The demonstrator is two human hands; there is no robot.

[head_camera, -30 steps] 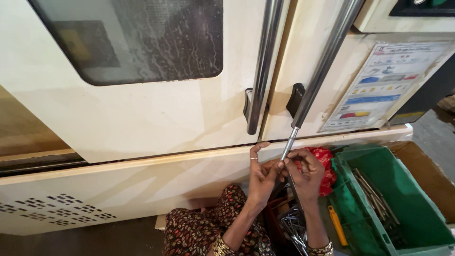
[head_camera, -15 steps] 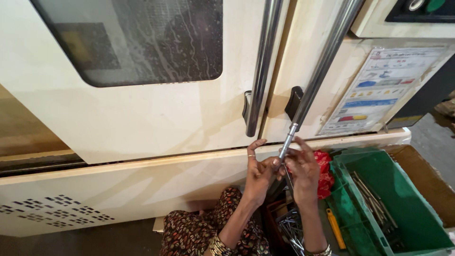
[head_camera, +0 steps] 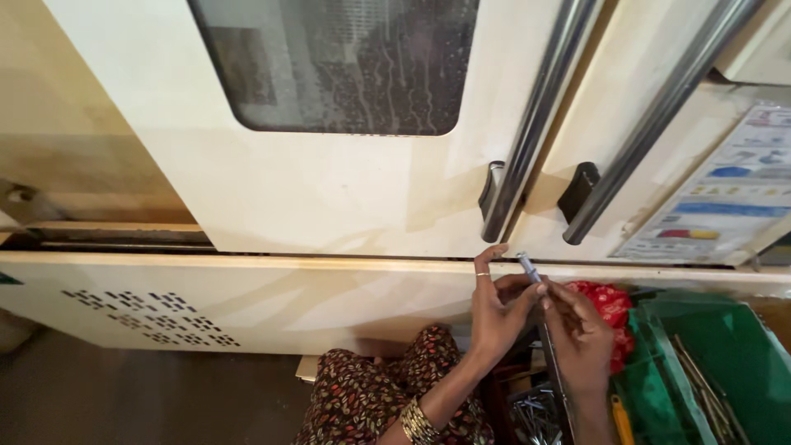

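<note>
My left hand (head_camera: 497, 311) and my right hand (head_camera: 577, 330) meet low in the view, in front of a cream machine. Both pinch a thin metal rod (head_camera: 529, 267) whose tip points up toward the gap under the sliding door (head_camera: 346, 189). The rod's lower length runs down between my hands. My left wrist wears gold bangles (head_camera: 417, 423) and a ring shows on a finger.
Two long steel door handles (head_camera: 535, 115) (head_camera: 651, 132) stand above my hands. A green bin (head_camera: 725, 363) with thin rods sits at the right, a red cloth (head_camera: 608, 303) beside it. A printed chart (head_camera: 725, 189) hangs at right. A vented cream panel (head_camera: 165, 305) runs along the left.
The view has shifted left and my hands sit lower right in it. The rod's tip now stands clear below the right handle instead of overlapping it.
</note>
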